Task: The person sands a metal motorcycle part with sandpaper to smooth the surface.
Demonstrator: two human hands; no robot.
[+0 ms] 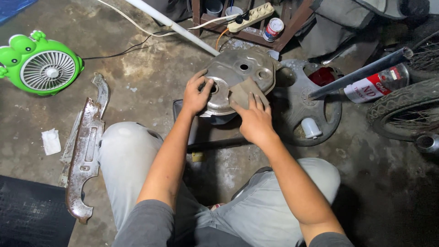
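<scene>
Left hand (pixel 197 95) gripping the rim of a grey metal cover (pixel 238 80) at nine o'clock, thumb hooked into its hole; right hand (pixel 256 121) pressing a brown sanding sheet (pixel 244 91) flat on it at five o'clock, fingers together. Cover sitting above a dark stand (pixel 192 123) between the knees. Lying around on the floor (pixel 146 73): black wheel cover (pixel 306 103) at three o'clock, rusty chain guard (pixel 87 146) at eight o'clock, green fan (pixel 41 64) at ten o'clock.

One head-worn camera looks steeply down, close over the floor (pixel 151 87).
</scene>
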